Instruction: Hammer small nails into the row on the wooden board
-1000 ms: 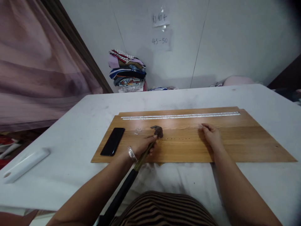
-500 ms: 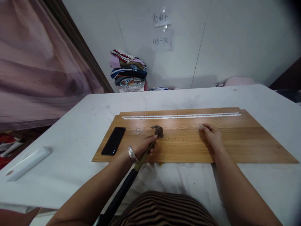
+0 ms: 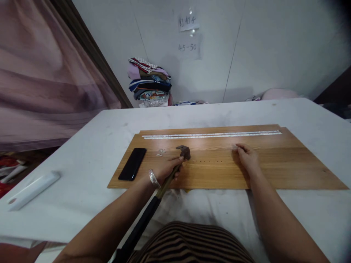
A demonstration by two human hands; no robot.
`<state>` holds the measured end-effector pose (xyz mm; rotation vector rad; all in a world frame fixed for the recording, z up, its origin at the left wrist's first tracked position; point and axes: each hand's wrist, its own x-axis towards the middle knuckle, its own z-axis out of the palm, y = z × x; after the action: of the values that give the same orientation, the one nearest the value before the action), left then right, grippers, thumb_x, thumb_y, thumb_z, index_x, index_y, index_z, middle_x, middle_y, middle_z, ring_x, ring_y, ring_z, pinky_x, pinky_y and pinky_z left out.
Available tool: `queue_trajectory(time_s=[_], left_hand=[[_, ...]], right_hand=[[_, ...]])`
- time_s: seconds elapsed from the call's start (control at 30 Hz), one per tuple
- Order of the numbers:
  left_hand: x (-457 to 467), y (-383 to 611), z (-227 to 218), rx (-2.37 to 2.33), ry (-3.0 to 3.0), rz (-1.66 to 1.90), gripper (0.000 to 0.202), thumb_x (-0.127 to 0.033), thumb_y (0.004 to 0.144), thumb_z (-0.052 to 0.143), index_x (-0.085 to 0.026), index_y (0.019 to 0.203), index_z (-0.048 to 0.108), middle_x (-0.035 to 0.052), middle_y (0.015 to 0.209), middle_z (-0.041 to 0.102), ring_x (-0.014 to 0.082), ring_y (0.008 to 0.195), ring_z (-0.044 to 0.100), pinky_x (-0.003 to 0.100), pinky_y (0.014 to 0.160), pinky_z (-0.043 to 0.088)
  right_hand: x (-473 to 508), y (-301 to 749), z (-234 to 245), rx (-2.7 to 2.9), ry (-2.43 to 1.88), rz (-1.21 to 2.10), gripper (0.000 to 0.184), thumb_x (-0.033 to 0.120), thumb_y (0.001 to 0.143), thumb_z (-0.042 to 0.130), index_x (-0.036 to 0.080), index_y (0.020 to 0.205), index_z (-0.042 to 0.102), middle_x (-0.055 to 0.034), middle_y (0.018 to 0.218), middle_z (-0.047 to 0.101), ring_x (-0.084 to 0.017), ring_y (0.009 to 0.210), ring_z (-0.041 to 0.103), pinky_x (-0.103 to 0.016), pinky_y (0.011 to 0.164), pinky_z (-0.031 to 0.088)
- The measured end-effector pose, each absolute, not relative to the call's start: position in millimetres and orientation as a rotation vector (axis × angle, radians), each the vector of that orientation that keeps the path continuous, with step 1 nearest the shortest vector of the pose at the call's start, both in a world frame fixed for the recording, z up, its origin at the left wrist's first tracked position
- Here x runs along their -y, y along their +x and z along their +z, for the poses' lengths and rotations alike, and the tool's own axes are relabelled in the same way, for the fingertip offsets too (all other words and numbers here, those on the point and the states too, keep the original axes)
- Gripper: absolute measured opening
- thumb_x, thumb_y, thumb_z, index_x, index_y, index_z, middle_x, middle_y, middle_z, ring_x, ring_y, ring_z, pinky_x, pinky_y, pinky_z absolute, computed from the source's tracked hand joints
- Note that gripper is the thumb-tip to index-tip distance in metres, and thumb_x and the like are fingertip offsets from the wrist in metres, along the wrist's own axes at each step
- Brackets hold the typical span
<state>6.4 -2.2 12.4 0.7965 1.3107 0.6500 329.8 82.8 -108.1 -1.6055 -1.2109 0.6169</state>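
Observation:
My left hand (image 3: 171,170), with a silver bracelet at the wrist, is closed round the metal neck of a claw hammer (image 3: 145,212), close below its head. The rusty head is over the wooden board (image 3: 290,164), and the black grip runs back toward my body. To the right, my right hand (image 3: 248,157) pinches a small, thin, pale nail (image 3: 235,146) between thumb and fingertips, just over the board. A row of small dark nail heads (image 3: 209,162) lies along the board between the hands. Several loose nails (image 3: 161,152) lie left of the hammer head.
A black phone (image 3: 132,164) lies on the board's left end. Two measuring strips (image 3: 211,136) run along its far side. On the white table (image 3: 82,153) is a long white plastic object (image 3: 34,190). Folded clothes (image 3: 150,80) are stacked against the wall behind.

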Motion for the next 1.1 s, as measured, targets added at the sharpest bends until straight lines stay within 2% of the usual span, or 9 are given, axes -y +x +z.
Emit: queue_trajectory(time_s=[0.43,0.73,0.9,1.1], left_hand=[[1.5,4.9,10.4,-1.304,0.822,0.643,0.032,-0.046,0.078,0.059,-0.017,0.088,0.050,-0.0051,0.061,0.050,0.0049,0.039,0.041,0.017,0.035,0.033],[0.7,6.5,10.8,-1.351,0.817,0.621,0.027,-0.043,0.080,0.057,-0.017,0.084,0.050,-0.0054,0.058,0.049,0.0048,0.038,0.041,0.016,0.035,0.034],[1.0,4.5,12.0,-1.305,0.825,0.643,0.031,-0.045,0.078,0.059,-0.017,0.089,0.051,-0.0054,0.060,0.050,0.0050,0.039,0.041,0.017,0.035,0.035],[2.1,8.5,13.1,-1.339,0.817,0.627,0.031,-0.046,0.078,0.060,-0.017,0.081,0.049,-0.0059,0.057,0.049,0.0048,0.037,0.040,0.016,0.035,0.034]], right_hand=[[-83.9,329.6,-109.5,1.206,-1.598,0.634,0.034,0.034,0.070,0.053,0.016,0.091,0.072,-0.0082,0.084,0.074,-0.025,0.085,0.066,-0.039,0.085,0.048],[-85.2,331.4,-112.3,1.211,-1.589,0.641,0.034,0.035,0.070,0.053,0.017,0.091,0.073,-0.0081,0.087,0.074,-0.025,0.088,0.066,-0.039,0.087,0.048],[-85.6,332.1,-115.1,1.210,-1.595,0.643,0.034,0.035,0.071,0.053,0.017,0.092,0.072,-0.0078,0.085,0.074,-0.025,0.087,0.066,-0.039,0.087,0.048],[-84.4,330.6,-111.0,1.213,-1.591,0.618,0.033,0.034,0.070,0.053,0.017,0.090,0.073,-0.0076,0.086,0.074,-0.024,0.088,0.066,-0.037,0.086,0.048]])
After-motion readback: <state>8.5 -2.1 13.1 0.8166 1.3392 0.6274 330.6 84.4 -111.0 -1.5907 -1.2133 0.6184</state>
